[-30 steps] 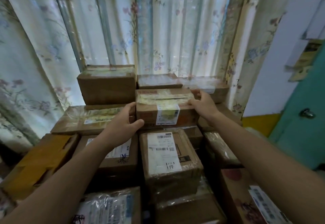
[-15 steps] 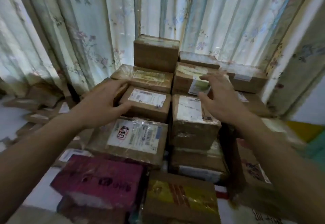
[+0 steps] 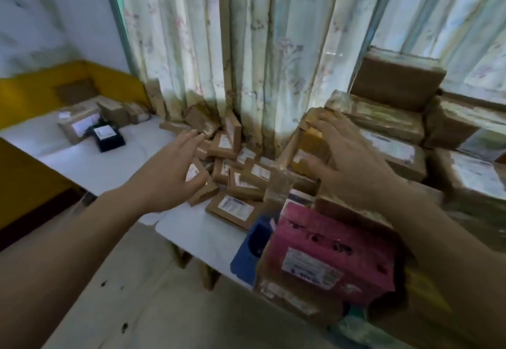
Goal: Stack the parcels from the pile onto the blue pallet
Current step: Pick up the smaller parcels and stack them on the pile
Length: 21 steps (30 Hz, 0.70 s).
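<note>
Brown cardboard parcels [image 3: 241, 181] lay heaped in a loose pile on the white surface [image 3: 90, 162] at the middle of the scene, against the foot of the floral curtain [image 3: 246, 55], most of them bearing white labels. The left hand [image 3: 171, 173] hung above the near-left edge of that pile, its fingers spread apart and relaxed, gripping nothing. The right hand [image 3: 347, 162] was also spread, fingers apart, reaching over a yellow-faced box [image 3: 309, 143] at the left end of the stacked parcels; motion blur kept me from telling whether the fingertips touched it.

On the right, the stack of boxes [image 3: 397, 118] rose in tiers, the tallest brown box [image 3: 397, 80] sitting far against the curtain. At the near edge of the stack lay a pink-wrapped parcel [image 3: 336, 255] with a white label, and just left of it a corner of the blue pallet [image 3: 246, 255] showed from under the load.

Far left, well apart from the pile, a few more cartons [image 3: 79, 121] and a small black box [image 3: 108, 137] rested on the white surface near the yellow wall band [image 3: 32, 93].
</note>
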Each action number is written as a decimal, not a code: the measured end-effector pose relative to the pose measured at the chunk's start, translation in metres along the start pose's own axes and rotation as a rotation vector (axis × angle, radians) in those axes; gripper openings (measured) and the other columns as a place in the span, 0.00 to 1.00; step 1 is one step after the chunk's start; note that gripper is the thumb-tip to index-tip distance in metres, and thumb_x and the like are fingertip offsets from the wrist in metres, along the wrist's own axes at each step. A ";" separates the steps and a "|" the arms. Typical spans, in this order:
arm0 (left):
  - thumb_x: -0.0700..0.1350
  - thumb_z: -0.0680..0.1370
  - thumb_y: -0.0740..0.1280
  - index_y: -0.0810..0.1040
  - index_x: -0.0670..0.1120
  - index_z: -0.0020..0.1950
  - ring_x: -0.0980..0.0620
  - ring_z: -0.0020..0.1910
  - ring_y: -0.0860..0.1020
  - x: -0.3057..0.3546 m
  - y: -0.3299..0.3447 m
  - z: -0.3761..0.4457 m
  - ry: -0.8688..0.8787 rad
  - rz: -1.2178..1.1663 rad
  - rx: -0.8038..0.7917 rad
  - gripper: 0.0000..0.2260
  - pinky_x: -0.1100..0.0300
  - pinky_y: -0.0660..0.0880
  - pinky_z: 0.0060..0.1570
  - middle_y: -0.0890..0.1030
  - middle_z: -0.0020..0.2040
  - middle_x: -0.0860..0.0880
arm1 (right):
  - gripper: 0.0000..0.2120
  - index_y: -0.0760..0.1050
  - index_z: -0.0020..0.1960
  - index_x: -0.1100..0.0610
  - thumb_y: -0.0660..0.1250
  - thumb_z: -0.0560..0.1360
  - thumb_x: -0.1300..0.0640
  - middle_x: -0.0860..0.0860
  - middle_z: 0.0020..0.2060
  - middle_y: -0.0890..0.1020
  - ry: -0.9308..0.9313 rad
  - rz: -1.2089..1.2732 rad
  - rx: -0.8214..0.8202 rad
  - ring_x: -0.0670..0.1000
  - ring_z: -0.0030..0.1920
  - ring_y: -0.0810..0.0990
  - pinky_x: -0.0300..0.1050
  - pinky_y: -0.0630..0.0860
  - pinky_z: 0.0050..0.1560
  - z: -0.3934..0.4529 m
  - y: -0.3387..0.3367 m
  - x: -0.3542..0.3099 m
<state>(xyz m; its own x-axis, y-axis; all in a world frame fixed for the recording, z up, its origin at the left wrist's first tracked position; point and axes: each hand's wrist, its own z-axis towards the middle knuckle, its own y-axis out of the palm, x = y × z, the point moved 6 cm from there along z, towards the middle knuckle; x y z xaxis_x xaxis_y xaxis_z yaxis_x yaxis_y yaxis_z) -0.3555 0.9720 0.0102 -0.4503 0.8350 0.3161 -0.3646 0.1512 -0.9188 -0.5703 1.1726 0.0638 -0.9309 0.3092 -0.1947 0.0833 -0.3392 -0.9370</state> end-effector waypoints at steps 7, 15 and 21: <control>0.54 0.82 0.65 0.53 0.46 0.83 0.47 0.81 0.55 -0.163 -0.008 -0.013 -0.021 0.109 -0.128 0.35 0.53 0.57 0.77 0.53 0.83 0.46 | 0.35 0.52 0.83 0.54 0.61 0.82 0.41 0.52 0.82 0.55 0.102 0.003 -0.148 0.53 0.82 0.49 0.52 0.49 0.80 0.085 0.083 -0.114; 0.55 0.82 0.63 0.51 0.46 0.84 0.48 0.82 0.52 -0.300 0.002 0.014 -0.046 0.109 -0.225 0.35 0.51 0.56 0.78 0.52 0.84 0.45 | 0.33 0.57 0.81 0.53 0.66 0.81 0.45 0.50 0.79 0.62 0.263 0.173 -0.122 0.51 0.79 0.58 0.48 0.57 0.77 0.139 0.180 -0.167; 0.53 0.82 0.66 0.54 0.46 0.83 0.49 0.82 0.55 -0.370 0.046 0.078 -0.155 -0.091 -0.274 0.34 0.55 0.54 0.78 0.56 0.83 0.46 | 0.28 0.66 0.76 0.53 0.69 0.79 0.52 0.49 0.72 0.71 0.397 0.327 -0.074 0.50 0.72 0.69 0.43 0.64 0.71 0.191 0.279 -0.163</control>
<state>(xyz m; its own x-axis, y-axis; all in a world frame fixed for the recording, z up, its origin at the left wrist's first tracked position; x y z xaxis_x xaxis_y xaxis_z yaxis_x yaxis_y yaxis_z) -0.2692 0.6289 -0.1301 -0.5526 0.7239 0.4130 -0.1856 0.3762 -0.9077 -0.4630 0.8576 -0.1103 -0.6461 0.5160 -0.5625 0.3859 -0.4150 -0.8239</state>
